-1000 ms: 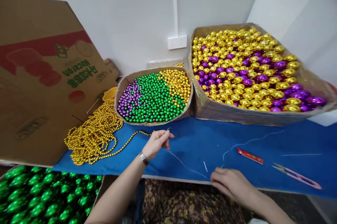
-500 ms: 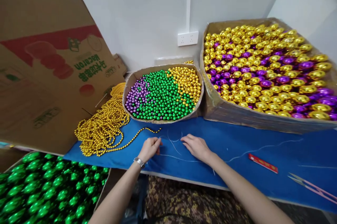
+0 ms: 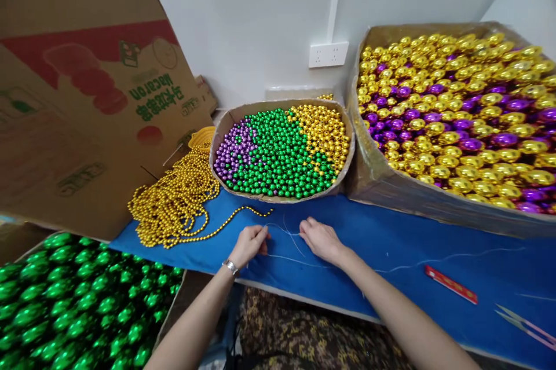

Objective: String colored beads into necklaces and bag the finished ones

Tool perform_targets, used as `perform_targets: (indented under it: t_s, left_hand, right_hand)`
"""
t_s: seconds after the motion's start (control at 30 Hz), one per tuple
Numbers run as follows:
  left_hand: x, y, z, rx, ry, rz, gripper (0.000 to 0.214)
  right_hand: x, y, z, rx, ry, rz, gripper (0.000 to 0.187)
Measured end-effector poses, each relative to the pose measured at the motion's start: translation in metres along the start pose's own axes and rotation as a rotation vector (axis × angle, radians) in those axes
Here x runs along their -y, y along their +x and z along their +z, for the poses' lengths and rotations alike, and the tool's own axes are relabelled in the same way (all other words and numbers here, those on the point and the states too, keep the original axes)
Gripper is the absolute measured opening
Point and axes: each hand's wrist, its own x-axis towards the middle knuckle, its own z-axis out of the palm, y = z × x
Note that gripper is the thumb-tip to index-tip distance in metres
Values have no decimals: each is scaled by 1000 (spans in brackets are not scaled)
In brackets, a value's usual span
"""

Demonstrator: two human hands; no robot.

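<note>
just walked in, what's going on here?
A person works at a blue cloth with a thin pale thread: the left hand and right hand each have it in a fingertip grip, a loose loop of it between them. Behind the hands stands a box of small purple, green and gold beads. Gold bead strings lie piled to the left; a red strip and pink-handled snips lie to the right, both untouched.

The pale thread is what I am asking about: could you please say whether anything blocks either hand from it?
Nothing visible does: the left hand and right hand each appear to pinch the pale thread. The gold bead strand ends beyond the left hand, not between hand and thread.
</note>
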Motion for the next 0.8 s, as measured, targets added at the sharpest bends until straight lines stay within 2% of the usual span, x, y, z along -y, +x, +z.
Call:
perform_targets:
  t_s: [0.1,0.23,0.4,0.57,0.63,0.73,0.8]
  left_hand:
    - [2,0,0,-17,-21,-12,52]
    - [5,1,0,-52,24,14,52]
    - [1,-3,-4,-95,194,122,46]
    - [-8,-16,-13,-118,363,205,36]
    - [-14,-24,-16,-201,476,276,33]
    - [-29,-39,-15,-367,578,475,40]
    - [-44,-46,-5,-360,506,602,41]
  right_hand:
    - [11,-7,7,20,42,20,25]
    - [22,-9,15,42,48,119,26]
    - [30,-6,20,69,12,202,27]
    - [34,-7,21,45,-16,187,28]
    - [33,-9,19,12,-17,158,27]
    - [31,-18,9,-59,4,64,20]
    - [30,-27,-1,-119,33,-36,14]
